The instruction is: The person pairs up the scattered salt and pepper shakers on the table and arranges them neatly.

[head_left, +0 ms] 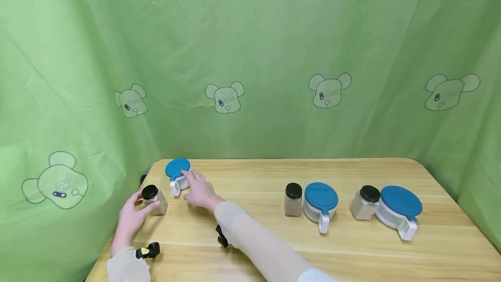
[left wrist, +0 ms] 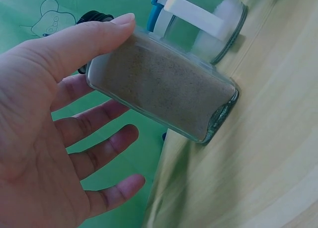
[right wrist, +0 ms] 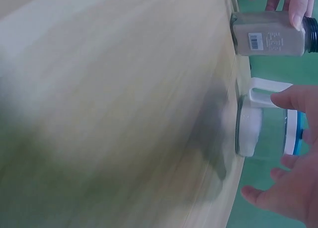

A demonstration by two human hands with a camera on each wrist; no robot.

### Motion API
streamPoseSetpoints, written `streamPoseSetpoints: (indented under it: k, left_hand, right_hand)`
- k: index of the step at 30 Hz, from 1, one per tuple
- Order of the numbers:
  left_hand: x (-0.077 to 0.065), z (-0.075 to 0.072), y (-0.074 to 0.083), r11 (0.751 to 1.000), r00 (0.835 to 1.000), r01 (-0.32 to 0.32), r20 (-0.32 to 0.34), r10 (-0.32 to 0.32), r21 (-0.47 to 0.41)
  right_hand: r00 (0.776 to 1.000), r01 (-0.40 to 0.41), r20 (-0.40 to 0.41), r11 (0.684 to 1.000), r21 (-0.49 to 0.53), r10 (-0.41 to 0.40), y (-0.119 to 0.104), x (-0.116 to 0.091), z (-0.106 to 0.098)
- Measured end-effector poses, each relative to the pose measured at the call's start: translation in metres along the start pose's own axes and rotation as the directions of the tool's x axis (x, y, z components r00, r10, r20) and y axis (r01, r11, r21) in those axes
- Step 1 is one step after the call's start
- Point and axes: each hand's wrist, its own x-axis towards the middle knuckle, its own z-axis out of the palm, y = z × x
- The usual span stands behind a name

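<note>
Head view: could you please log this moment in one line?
left hand: holds black-lidded jar; right hand: at blue-lidded jar; jars: upright on table

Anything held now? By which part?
Left hand holds the leftmost black-lidded jar by its upper body, near the lid. Right hand is at the leftmost blue-lidded jar; whether it grips is unclear.

The wooden table (head_left: 250,182) bears six lidded jars (head_left: 292,203).

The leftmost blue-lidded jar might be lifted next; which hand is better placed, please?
Probably the right hand, spread right at the blue-lidded jar, while the left hand holds the black-lidded jar.
</note>
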Motion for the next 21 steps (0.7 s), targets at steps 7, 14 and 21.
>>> streamPoseSetpoints:
  k: [7,14,21]
  left_hand:
    - [0.001,0.001,-0.001,1.0,1.0,0.011,0.001,-0.011,-0.011]
    - [0.002,0.001,-0.002,1.0,1.0,0.004,-0.003,-0.004,-0.017]
    - [0.0,0.0,-0.001,1.0,1.0,0.002,-0.003,-0.002,-0.01]
  right_hand:
    - [1.0,0.009,-0.019,1.0,-0.013,-0.009,0.007,0.003,-0.002]
    - [0.998,0.007,-0.062,0.997,0.073,-0.002,0.013,0.005,-0.004]
    - [0.995,0.0,-0.101,0.992,0.13,0.013,0.019,0.004,-0.006]
